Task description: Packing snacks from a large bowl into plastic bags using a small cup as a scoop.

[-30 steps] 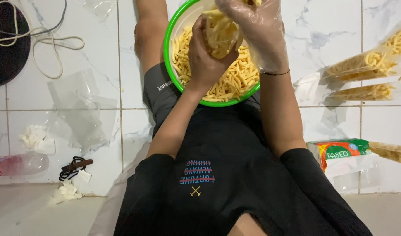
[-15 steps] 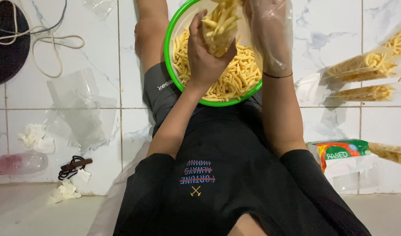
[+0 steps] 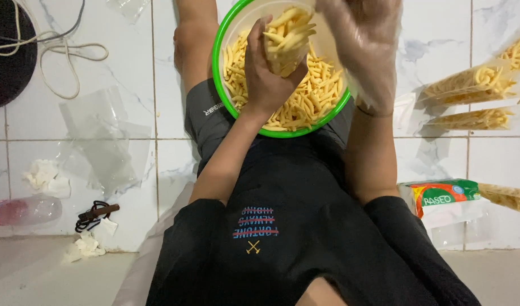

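Our left hand (image 3: pixel 268 76) is closed around a clear bag stuffed with yellow snack sticks (image 3: pixel 288 37), holding it upright over the green bowl (image 3: pixel 219 62). We keep the right hand (image 3: pixel 364 48), covered in a thin plastic glove, spread wide and loose just beside the bag's top, touching nothing that we can make out. More sticks fill the bowl, which sits between our knees on the white tiled floor (image 3: pixel 135 68). To our right lie several filled bags (image 3: pixel 475 85) and a green and orange pack of tissues (image 3: pixel 444 192). To our left we see empty clear bags (image 3: pixel 101 141), crumpled tissue (image 3: pixel 45 175), a plastic bottle (image 3: pixel 25 211), and a cord (image 3: pixel 56 51) beside a dark round thing (image 3: pixel 11 56).
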